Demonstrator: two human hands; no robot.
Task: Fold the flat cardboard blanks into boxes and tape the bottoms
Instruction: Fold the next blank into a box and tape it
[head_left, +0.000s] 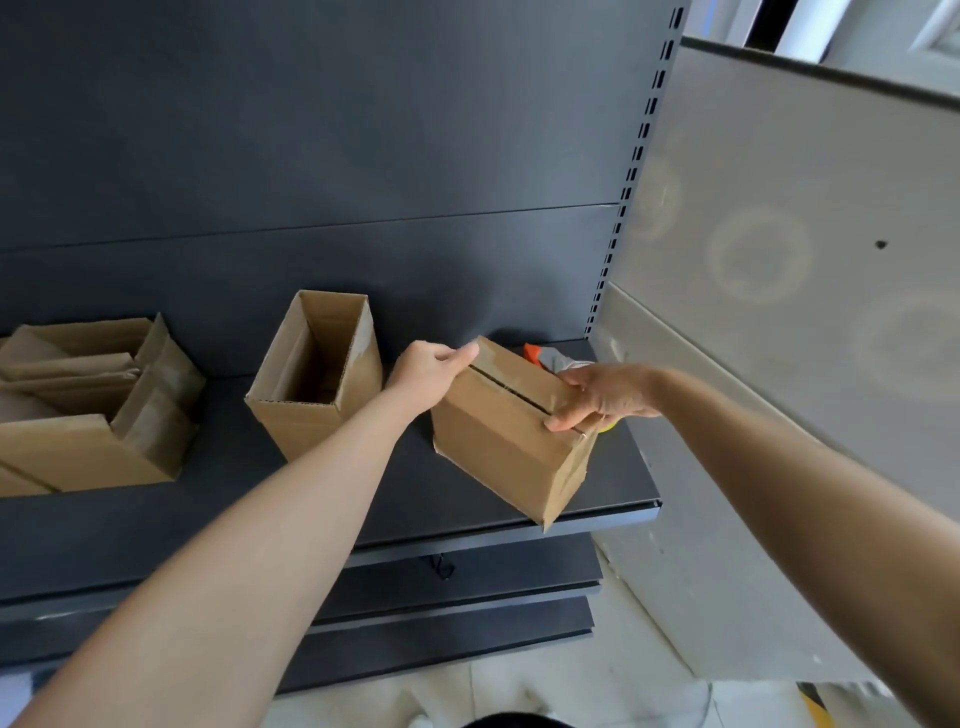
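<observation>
A folded cardboard box (498, 447) lies upside down on the dark shelf (311, 519), its bottom flaps closed with clear tape along the seam. My left hand (428, 371) grips the box's far left corner, thumb on top. At the right end of the taped bottom, my right hand (602, 395) presses down with its fingers and holds something small and yellow beneath the palm. An orange and grey tape dispenser (545, 356) lies behind the box, partly hidden.
An upright open box (317, 374) stands just left of my left hand. More cardboard boxes and blanks (88, 405) are piled at the far left. A grey panel (779, 312) closes the shelf's right end. Lower shelves (467, 587) jut out below.
</observation>
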